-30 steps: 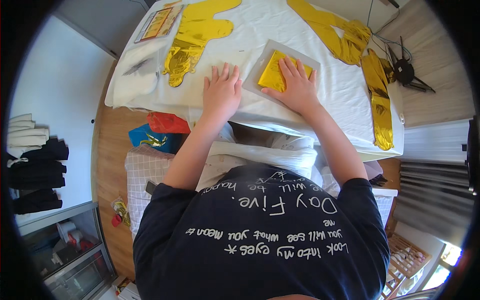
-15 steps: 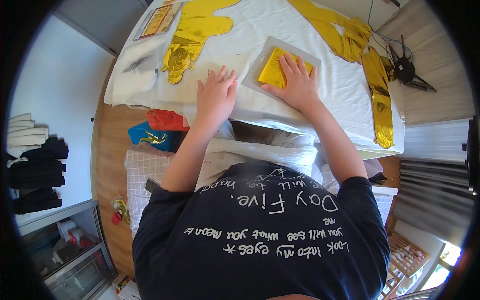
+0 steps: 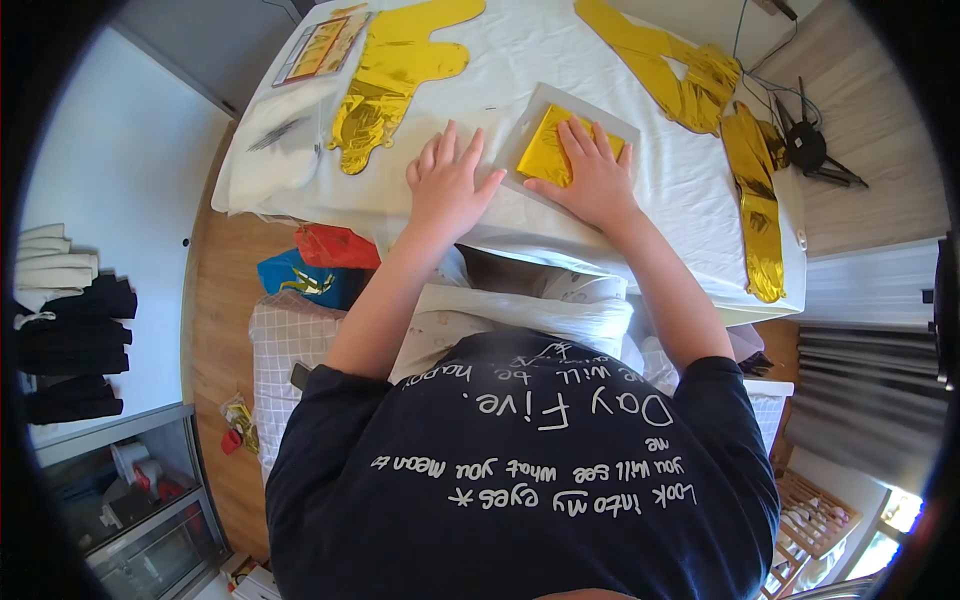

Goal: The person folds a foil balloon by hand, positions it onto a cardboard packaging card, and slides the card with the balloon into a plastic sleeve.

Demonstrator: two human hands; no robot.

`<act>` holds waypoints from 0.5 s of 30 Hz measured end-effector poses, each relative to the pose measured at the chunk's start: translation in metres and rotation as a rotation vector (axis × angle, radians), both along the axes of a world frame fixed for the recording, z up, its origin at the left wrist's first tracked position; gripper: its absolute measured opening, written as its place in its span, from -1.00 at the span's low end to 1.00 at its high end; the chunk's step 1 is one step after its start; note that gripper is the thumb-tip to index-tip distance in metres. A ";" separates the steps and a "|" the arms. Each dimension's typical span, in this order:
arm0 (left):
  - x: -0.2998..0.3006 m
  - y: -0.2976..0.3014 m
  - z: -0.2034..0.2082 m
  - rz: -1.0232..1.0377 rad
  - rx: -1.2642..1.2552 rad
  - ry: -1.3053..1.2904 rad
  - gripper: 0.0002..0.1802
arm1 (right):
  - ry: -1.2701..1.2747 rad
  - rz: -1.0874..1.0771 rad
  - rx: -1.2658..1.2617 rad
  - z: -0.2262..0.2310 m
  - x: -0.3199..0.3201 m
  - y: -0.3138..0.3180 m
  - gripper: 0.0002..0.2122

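My right hand lies flat on a folded gold foil sheet, its fingers stretched out and slightly apart. Beneath the foil is a greyish see-through plastic sleeve or sheet, which extends past it on several sides. My left hand is open on the white-covered table, fingers spread, its thumb close to the sleeve's left edge. What lies under the right palm is hidden.
Flat gold foil balloons lie at the left, far right and right edge. A printed package and clear plastic bags are at the table's left. A black stand with cables is beyond the right edge.
My left hand has turned and spread its fingers, with its thumb now reaching out toward the sleeve. The right hand stays on the folded foil, almost unmoved.
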State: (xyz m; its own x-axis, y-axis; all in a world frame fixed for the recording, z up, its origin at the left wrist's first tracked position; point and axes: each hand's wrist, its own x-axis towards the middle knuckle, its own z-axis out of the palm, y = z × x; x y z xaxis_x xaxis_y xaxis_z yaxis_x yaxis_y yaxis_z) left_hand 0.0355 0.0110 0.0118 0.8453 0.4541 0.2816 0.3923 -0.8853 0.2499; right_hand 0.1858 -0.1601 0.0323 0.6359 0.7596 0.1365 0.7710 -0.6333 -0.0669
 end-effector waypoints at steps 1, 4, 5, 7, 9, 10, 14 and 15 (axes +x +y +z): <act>0.004 0.001 0.001 0.011 0.045 0.028 -0.22 | 0.008 -0.001 -0.004 0.000 0.000 0.000 0.03; 0.015 0.009 0.000 0.008 -0.019 0.112 -0.18 | 0.029 0.020 -0.012 0.003 0.000 -0.001 0.04; 0.019 0.012 -0.002 0.008 -0.019 0.107 -0.18 | 0.025 0.021 -0.012 0.003 0.001 -0.001 0.04; 0.023 0.015 -0.004 -0.011 -0.069 0.129 -0.17 | 0.030 0.035 -0.013 0.003 0.001 -0.002 0.04; 0.024 0.013 -0.003 -0.018 -0.071 0.118 -0.17 | 0.030 0.060 -0.016 0.001 0.003 -0.006 0.04; 0.024 0.012 -0.003 -0.023 -0.071 0.110 -0.17 | 0.033 0.086 -0.018 0.001 0.004 -0.009 0.04; 0.020 0.008 -0.002 -0.040 -0.077 0.114 -0.17 | 0.055 0.158 -0.034 0.005 0.001 -0.024 0.04; 0.019 0.008 -0.004 -0.044 -0.066 0.090 -0.17 | 0.059 0.186 -0.048 0.006 0.001 -0.028 0.04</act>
State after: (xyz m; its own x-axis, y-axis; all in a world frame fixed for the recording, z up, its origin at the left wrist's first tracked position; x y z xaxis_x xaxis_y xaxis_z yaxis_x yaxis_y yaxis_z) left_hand 0.0542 0.0188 0.0079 0.8853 0.4312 0.1743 0.3771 -0.8848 0.2738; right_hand 0.1864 -0.1884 0.0384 0.4897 0.8695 0.0640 0.8706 -0.4838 -0.0892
